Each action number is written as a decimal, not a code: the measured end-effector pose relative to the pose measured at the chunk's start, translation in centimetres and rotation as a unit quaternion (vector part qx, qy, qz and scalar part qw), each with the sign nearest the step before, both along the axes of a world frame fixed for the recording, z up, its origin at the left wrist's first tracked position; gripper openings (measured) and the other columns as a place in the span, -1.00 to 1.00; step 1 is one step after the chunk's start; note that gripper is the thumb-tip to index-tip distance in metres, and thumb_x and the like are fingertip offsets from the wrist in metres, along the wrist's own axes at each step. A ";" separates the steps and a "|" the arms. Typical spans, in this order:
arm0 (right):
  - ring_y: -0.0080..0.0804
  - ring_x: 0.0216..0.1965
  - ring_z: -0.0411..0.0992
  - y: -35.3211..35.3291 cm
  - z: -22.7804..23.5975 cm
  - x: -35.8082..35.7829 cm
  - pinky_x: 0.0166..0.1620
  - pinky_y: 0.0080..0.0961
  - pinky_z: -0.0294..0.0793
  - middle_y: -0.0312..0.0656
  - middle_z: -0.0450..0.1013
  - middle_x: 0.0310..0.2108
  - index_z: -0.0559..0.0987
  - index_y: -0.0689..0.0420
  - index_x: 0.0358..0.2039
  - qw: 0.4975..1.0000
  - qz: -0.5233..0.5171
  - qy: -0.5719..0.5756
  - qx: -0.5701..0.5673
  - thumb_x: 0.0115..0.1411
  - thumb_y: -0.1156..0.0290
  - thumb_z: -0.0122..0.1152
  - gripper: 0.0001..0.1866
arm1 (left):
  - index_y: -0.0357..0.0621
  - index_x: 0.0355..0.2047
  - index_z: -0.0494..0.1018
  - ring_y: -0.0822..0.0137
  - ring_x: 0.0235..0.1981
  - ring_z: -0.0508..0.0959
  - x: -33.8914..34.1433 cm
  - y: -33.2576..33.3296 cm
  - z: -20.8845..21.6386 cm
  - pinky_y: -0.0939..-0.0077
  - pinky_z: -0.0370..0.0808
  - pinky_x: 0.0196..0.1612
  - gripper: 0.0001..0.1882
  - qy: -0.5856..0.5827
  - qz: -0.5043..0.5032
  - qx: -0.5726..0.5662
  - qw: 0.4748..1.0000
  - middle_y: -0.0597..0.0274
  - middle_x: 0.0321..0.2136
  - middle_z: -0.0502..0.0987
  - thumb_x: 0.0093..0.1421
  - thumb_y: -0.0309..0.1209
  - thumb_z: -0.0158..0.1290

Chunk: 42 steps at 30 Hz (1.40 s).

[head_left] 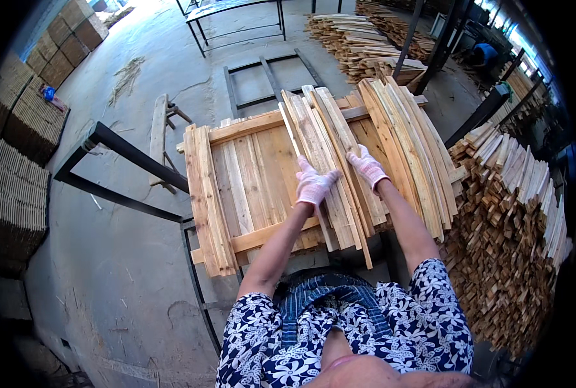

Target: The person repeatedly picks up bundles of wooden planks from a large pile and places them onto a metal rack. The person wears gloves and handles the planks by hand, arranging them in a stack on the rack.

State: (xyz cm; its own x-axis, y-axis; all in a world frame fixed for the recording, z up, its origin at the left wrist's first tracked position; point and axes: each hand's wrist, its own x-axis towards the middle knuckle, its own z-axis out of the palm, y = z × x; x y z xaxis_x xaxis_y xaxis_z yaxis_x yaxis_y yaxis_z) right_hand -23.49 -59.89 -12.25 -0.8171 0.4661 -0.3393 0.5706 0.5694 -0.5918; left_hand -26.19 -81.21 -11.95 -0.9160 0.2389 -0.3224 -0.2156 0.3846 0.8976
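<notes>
Mid-frame: left hand (317, 186), gloved, lies on loose slats (341, 216) — thumb spread from fingers. Right hand (368, 169), gloved, touches their right side, fingers bent. Clamped or merely resting: cannot tell for either. Slats lie across panel (262, 171). Stick pile (508, 258) at right; trestle (159, 132) upper left; table (236, 9) at top.

The upper crossbar (249, 127) is being partly hidden by loose planks (341, 223); the far table (233, 9) is being cut off above.
</notes>
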 end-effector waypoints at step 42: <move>0.16 0.09 0.47 -11.3 7.4 -4.2 0.14 -0.15 0.46 0.23 0.43 0.11 0.04 0.03 0.46 0.989 0.076 0.123 -0.011 0.13 0.19 0.30 -0.05 | 0.05 0.51 -0.23 -0.03 0.13 0.48 -2.1 -18.6 2.0 0.16 0.50 0.17 0.22 -0.016 0.099 0.051 0.994 -0.20 0.23 0.26 0.02 -0.31 0.38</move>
State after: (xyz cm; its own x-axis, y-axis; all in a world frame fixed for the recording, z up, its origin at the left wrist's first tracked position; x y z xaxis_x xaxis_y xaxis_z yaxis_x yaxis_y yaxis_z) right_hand -27.71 -71.18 -4.89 -0.9364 0.3255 -0.1313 0.3168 0.6226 -0.7156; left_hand -28.34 -99.81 -9.92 -0.9376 0.0883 -0.3362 -0.3077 0.2393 0.9209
